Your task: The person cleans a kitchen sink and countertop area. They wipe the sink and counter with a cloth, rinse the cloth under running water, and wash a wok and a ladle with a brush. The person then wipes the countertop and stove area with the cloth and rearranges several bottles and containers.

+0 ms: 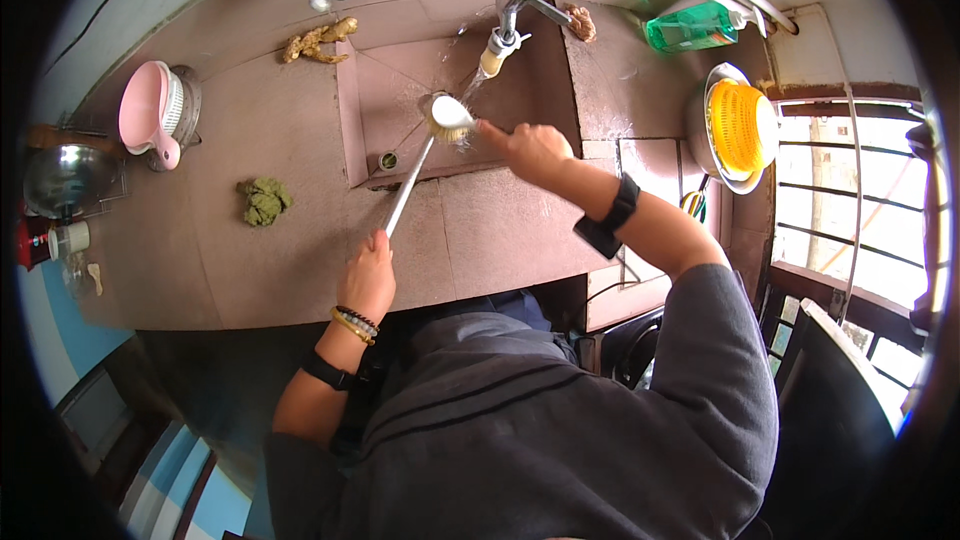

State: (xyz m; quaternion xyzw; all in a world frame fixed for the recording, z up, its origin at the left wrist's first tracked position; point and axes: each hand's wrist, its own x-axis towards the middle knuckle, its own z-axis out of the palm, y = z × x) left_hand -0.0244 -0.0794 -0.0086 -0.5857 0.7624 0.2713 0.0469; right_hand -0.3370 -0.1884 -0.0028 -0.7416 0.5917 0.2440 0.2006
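Observation:
My left hand (367,276) grips the end of a long metal handle (409,187), whose far end is hidden behind the brush. With my right hand (534,150) I hold a white scrub brush (451,114) with pale bristles; its head meets the utensil's far end over the tiled sink (386,75). Water runs from the tap (504,37) beside the brush head. Near the sink's front left corner lies a small round cup-like object (388,160), greenish inside.
Ginger root (321,41) and a crumpled green cloth or scrubber (264,201) lie left of the sink. Pink strainer (144,109) and metal bowl (67,180) stand farther left. At right are a green soap bottle (694,28) and an orange basket (739,126) in a steel bowl.

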